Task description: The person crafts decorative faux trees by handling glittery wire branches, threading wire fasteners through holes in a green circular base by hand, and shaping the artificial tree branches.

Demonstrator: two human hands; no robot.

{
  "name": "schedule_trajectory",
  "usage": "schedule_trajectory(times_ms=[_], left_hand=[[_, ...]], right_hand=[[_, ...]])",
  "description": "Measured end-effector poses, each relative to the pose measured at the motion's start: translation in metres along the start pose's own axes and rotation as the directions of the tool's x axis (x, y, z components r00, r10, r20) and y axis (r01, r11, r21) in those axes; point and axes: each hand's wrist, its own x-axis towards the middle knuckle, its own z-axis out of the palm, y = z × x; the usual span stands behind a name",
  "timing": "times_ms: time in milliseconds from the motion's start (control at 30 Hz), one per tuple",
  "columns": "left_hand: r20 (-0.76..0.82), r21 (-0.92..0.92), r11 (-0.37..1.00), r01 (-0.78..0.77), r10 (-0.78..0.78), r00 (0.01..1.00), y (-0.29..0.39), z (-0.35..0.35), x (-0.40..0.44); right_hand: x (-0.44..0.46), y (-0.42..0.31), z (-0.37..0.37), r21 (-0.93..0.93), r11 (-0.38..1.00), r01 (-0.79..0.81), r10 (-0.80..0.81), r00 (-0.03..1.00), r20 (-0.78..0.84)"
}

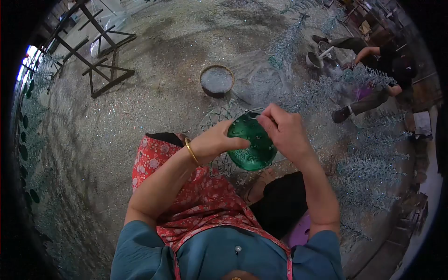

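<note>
A shiny green round disc (252,148) with small raised dots or droplets on its face is held above my lap. My left hand (215,142), with a gold bangle at the wrist, grips the disc's left side, thumb laid across its face. Over the upper right edge is my right hand (283,130), thumb and forefinger pinched together; whatever is between the fingertips is too small to make out. Thin wire-like frames (220,161) show partly behind the disc. My red floral apron (200,191) lies under the left forearm.
Ahead stands a dark round tub (217,81) of whitish glitter. Clear plastic sheeting (261,84) lies beside it. Frosted artificial branches (373,163) cover the right. Another person (373,70) sits at upper right near a white pot (314,59). Metal racks (109,74) stand upper left.
</note>
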Motion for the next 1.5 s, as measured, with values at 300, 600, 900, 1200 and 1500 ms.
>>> schedule_trajectory(times_ms=[300, 600, 900, 1200, 1500], left_hand=[[-0.062, 0.152, 0.987, 0.051, -0.042, 0.997, -0.013, -0.010, 0.003], [0.025, -0.014, 0.999, 0.036, -0.035, 0.999, -0.010, -0.002, -0.003], [-0.008, 0.030, 0.999, 0.036, -0.036, 0.999, -0.006, -0.005, 0.000], [0.015, -0.229, 0.973, 0.031, -0.028, 0.999, -0.005, -0.004, -0.002], [-0.010, -0.286, 0.955, 0.085, -0.092, 0.996, -0.001, 0.000, 0.000]], right_hand=[[0.002, -0.006, 0.013, -0.194, 0.962, 0.190, -0.176, 0.981, 0.086], [0.002, 0.005, -0.016, -0.064, 0.996, -0.059, 0.051, 0.991, -0.125], [0.000, -0.010, 0.005, -0.258, 0.938, 0.231, -0.213, 0.972, 0.097], [-0.002, -0.005, -0.002, -0.058, 0.993, 0.099, -0.101, 0.994, -0.032], [-0.008, -0.018, 0.011, -0.261, 0.948, 0.183, -0.159, 0.981, 0.109]])
